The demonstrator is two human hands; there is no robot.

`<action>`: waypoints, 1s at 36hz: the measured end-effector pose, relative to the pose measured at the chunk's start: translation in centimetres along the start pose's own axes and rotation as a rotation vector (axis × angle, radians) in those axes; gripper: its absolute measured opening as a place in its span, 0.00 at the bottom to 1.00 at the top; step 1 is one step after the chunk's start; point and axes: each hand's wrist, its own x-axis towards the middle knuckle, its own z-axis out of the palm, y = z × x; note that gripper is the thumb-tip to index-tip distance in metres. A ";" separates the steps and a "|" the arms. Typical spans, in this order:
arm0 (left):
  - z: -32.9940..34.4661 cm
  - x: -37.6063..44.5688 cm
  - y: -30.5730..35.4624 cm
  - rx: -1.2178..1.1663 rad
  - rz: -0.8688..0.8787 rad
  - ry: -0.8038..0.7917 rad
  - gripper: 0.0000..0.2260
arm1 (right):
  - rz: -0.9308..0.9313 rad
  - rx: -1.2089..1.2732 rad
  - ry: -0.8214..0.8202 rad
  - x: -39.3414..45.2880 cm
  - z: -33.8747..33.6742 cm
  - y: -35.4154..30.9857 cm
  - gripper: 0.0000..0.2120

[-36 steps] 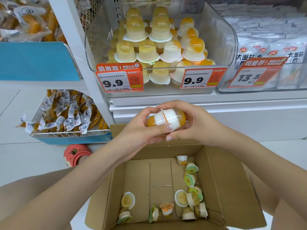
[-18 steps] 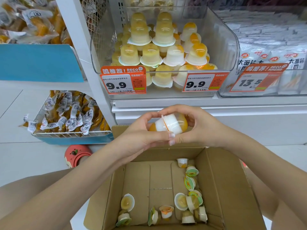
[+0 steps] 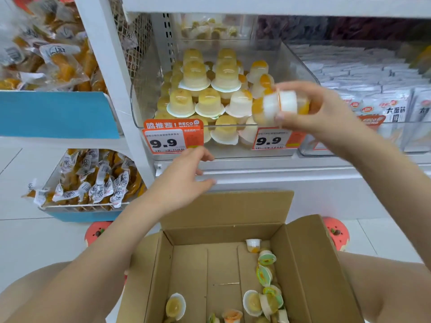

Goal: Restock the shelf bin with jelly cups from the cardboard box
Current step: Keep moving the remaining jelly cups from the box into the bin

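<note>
My right hand (image 3: 319, 113) grips two jelly cups (image 3: 278, 108) held lid to lid, white with orange ends, raised in front of the clear shelf bin (image 3: 300, 66). The bin holds several stacked yellow and white jelly cups (image 3: 210, 94). My left hand (image 3: 184, 180) hovers lower, below the bin's front, fingers loosely curled and holding nothing. The open cardboard box (image 3: 310, 264) sits below me with several loose jelly cups (image 3: 263, 301) lying along its right side and near edge.
Orange 9.9 price tags (image 3: 172, 139) hang on the bin's front. A neighbouring clear bin (image 3: 396, 108) of white packets stands to the right. Wire baskets of wrapped yellow snacks (image 3: 93, 180) fill the left shelves. Red shoes (image 3: 96, 230) show on the white tiled floor.
My right hand lifted the pair of jelly cups up and to the right, to the bin's front. My left hand let go of them and stayed low.
</note>
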 end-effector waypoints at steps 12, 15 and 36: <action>-0.9 2.0 -1.5 0.088 0.023 0.087 0.16 | 0.033 -0.452 0.133 15.1 -2.6 0.2 0.39; -1.0 2.2 -1.6 0.089 0.020 0.081 0.17 | 0.046 -0.650 0.023 17.3 -2.8 -0.2 0.41; -0.5 2.4 -1.2 0.107 -0.014 0.144 0.22 | 0.002 -0.893 -0.169 19.5 -1.5 2.2 0.33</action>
